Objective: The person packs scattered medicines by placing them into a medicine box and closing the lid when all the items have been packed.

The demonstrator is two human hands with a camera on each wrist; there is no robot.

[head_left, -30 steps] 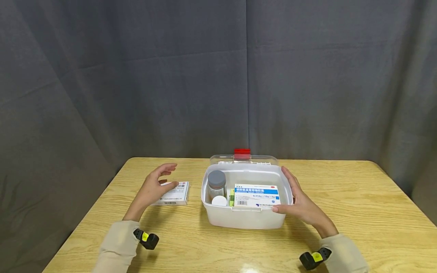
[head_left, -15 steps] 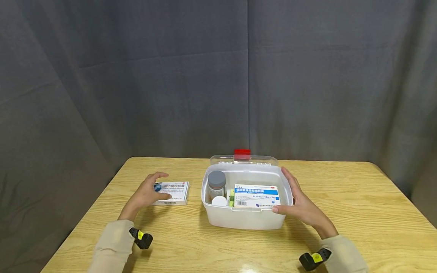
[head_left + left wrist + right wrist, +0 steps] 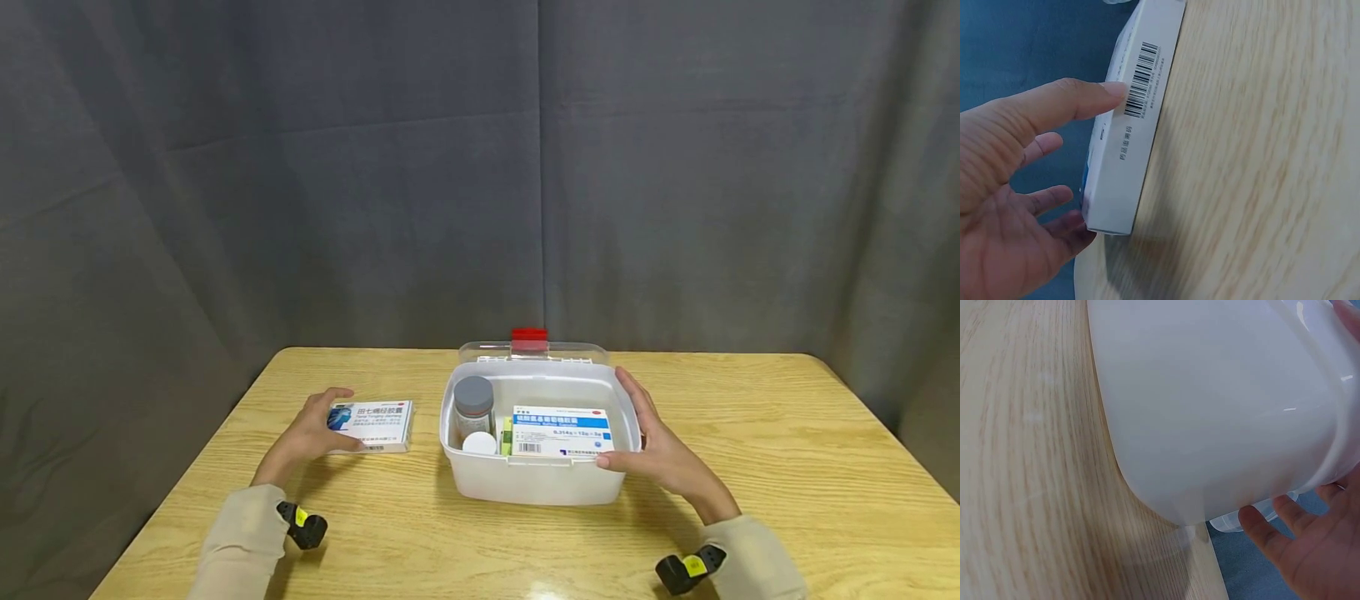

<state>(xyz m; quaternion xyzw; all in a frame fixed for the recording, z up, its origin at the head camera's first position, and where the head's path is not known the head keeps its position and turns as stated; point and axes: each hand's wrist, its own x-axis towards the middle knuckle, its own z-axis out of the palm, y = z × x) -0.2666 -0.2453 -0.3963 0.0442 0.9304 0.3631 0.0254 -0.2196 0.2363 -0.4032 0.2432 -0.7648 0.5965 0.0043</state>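
A white capsule carton (image 3: 386, 421) with blue print lies flat on the table at the left. My left hand (image 3: 307, 429) is spread about its left end. In the left wrist view the thumb (image 3: 1094, 100) is at the barcode side, touching or nearly so, while the visible fingers stay loose beside the carton. My right hand (image 3: 663, 450) holds the right end of a white plastic medicine box (image 3: 536, 483), thumb at the front rim and fingers along its side. Inside stand a grey-capped bottle (image 3: 474, 400), a white-capped bottle (image 3: 480, 443) and a blue-and-white carton (image 3: 562, 432).
A clear lid (image 3: 577, 352) with a red latch (image 3: 529, 337) hangs open behind the medicine box. A green packet (image 3: 507, 437) shows beside the blue-and-white carton. The wooden table (image 3: 787, 467) reaches back to a grey curtain (image 3: 675, 183).
My left hand has moved left and toward me, from over the capsule carton to its left end, uncovering more print. The carton and my right hand stay put.
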